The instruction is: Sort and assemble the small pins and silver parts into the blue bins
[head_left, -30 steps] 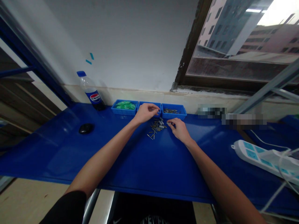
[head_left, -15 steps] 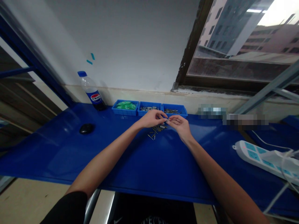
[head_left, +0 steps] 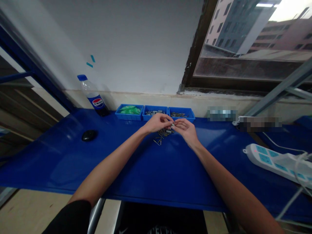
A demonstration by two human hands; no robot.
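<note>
My left hand [head_left: 157,123] and my right hand [head_left: 186,130] meet fingertip to fingertip over the table. Pinched between them is a small light-coloured metal piece [head_left: 173,124], too small and too covered by fingers to name its kind. Just below and under my hands lies a loose pile of thin metal pins [head_left: 162,133], with a few short silvery cylinders among them. Behind my hands stand three blue bins: the left bin [head_left: 129,117] holds green material, the middle bin [head_left: 145,117] short silvery cylinders, and the right bin [head_left: 192,119] thin metal pins.
A cola bottle [head_left: 97,100] stands by the wall at the back left, with a black mouse [head_left: 89,135] nearer on the blue table [head_left: 156,175]. At right lies a white power strip [head_left: 275,161] with cables. Two blurred-out items sit at the back right.
Both hands stay together at nearly the same spot, and the fingers have shifted slightly around the small piece, which shows a little more now. The camera view has moved slightly.
</note>
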